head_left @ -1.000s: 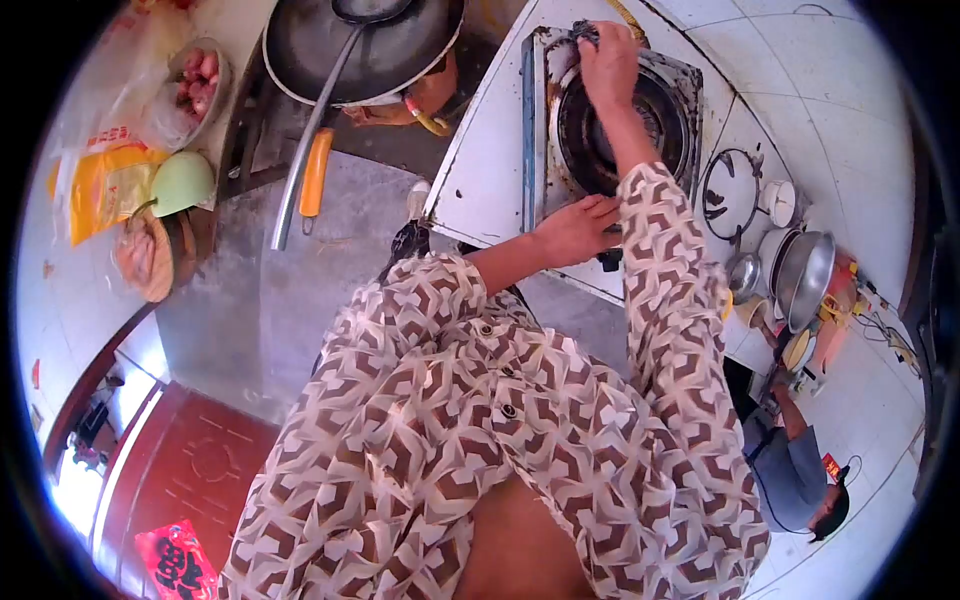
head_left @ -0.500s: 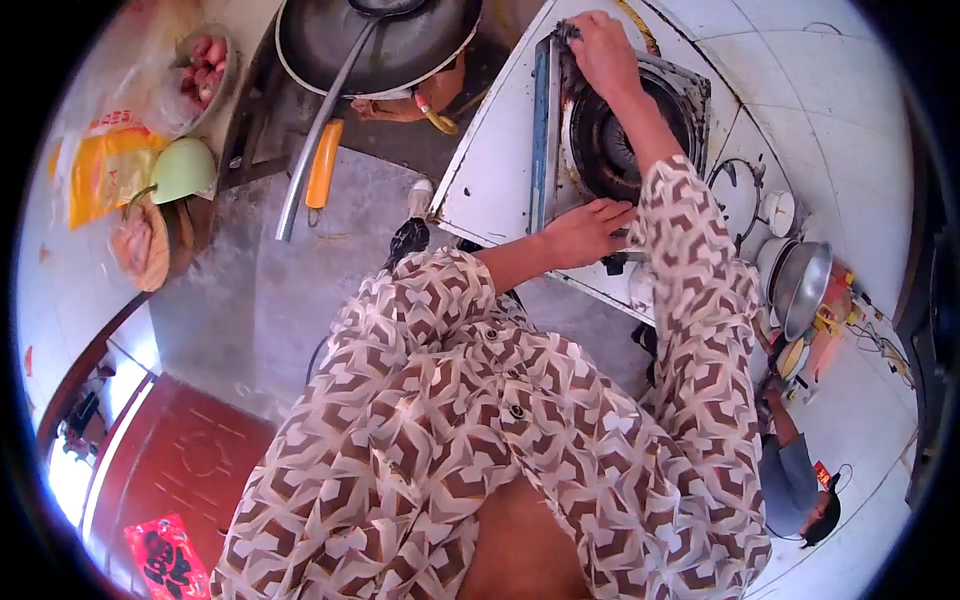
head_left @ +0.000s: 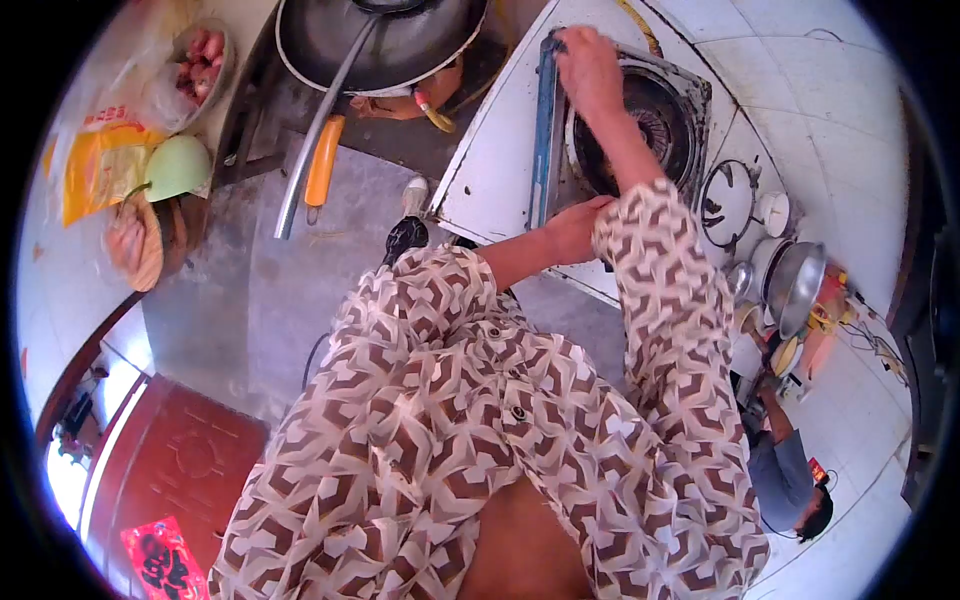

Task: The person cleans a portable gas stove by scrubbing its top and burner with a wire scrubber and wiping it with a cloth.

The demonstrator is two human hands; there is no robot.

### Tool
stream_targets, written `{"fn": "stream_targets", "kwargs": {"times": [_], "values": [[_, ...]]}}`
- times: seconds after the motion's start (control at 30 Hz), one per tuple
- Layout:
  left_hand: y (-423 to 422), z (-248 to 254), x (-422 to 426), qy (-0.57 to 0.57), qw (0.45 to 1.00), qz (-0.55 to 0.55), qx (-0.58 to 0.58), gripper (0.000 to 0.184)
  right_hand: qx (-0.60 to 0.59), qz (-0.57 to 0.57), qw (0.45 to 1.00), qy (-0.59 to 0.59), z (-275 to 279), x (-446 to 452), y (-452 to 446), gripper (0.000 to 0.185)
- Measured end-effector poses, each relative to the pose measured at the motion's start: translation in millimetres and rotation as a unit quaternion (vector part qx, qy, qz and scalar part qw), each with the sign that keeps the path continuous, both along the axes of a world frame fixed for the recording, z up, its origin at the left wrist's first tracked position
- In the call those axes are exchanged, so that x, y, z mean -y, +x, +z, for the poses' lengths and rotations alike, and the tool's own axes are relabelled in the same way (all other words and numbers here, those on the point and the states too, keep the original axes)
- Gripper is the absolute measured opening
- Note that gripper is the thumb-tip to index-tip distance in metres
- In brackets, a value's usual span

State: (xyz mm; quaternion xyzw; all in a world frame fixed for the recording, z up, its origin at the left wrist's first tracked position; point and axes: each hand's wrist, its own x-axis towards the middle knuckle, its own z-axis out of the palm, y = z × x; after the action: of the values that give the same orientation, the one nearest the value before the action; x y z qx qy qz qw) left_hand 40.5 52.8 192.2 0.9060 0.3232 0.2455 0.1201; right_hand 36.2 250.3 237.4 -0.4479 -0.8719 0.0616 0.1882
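Note:
A grimy single-burner gas stove (head_left: 541,135) with a blue front panel sits on a white-tiled counter (head_left: 490,190). My right hand (head_left: 590,72) is closed at the stove's far left corner, over a dark scouring pad (head_left: 551,44) that shows only as a small edge beside the fingers. At the stove's near side, my left hand (head_left: 575,230) rests against the edge with its fingers stretched out; my right sleeve hides part of it. Off the burner, the round black pot support (head_left: 728,205) lies on the counter to the right.
At upper left a large wok (head_left: 330,50) holds a long-handled ladle (head_left: 340,110). A bowl of red onions (head_left: 205,65) and a pale green gourd (head_left: 178,168) are on the left. Metal bowls (head_left: 798,285) stand at right, near another person (head_left: 785,470).
My right hand has shifted slightly left and down along the stove's edge, covering more of the scouring pad. My right forearm has swung left, and the sleeve covers more of my left hand.

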Motion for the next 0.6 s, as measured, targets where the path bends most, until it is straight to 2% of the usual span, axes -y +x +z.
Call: {"fn": "stream_targets", "kwargs": {"times": [0.1, 0.13, 0.23, 0.27, 0.37, 0.4, 0.5, 0.53, 0.6], "values": [[-4.9, 18.1, -1.8, -0.034, 0.997, -0.022, -0.066, 0.037, -0.037, 0.052, 0.998, 0.025, -10.5, 1.9, 10.7, 0.029], [-8.8, 26.1, -4.7, -0.080, 0.995, -0.042, -0.041, 0.034, -0.011, 0.026, 1.000, 0.013, -4.1, -9.4, 6.4, 0.028], [-3.0, 12.3, -0.3, -0.052, 0.998, -0.012, 0.015, 0.033, -0.033, -0.028, 0.999, -0.009, -0.9, -41.4, -6.1, 0.022], [-0.3, 8.7, 1.1, -0.031, 0.999, -0.001, 0.011, 0.036, -0.045, 0.021, 0.997, 0.059, -7.0, -32.3, -3.2, 0.019], [14.5, -15.6, 2.7, -0.044, 0.997, -0.007, 0.067, 0.042, -0.056, 0.019, 0.998, 0.004, -2.0, -0.9, 7.2, 0.032], [0.5, 12.1, -1.4, -0.024, 0.994, -0.027, -0.102, 0.048, -0.053, 0.053, 0.997, 0.026, -2.2, 2.2, 8.5, 0.031], [-4.9, 23.1, -3.9, -0.082, 0.994, -0.036, -0.061, 0.052, -0.015, 0.028, 0.999, 0.011, -2.6, -32.5, 5.6, 0.030], [-2.5, 19.6, -4.8, -0.092, 0.992, -0.044, -0.075, 0.048, -0.035, -0.022, 0.999, -0.020, -4.4, -43.5, -3.0, 0.021], [4.3, 0.4, -0.2, -0.044, 0.999, -0.022, -0.008, 0.047, -0.021, -0.044, 0.999, -0.001, -5.3, -32.5, -3.9, 0.025]]}}
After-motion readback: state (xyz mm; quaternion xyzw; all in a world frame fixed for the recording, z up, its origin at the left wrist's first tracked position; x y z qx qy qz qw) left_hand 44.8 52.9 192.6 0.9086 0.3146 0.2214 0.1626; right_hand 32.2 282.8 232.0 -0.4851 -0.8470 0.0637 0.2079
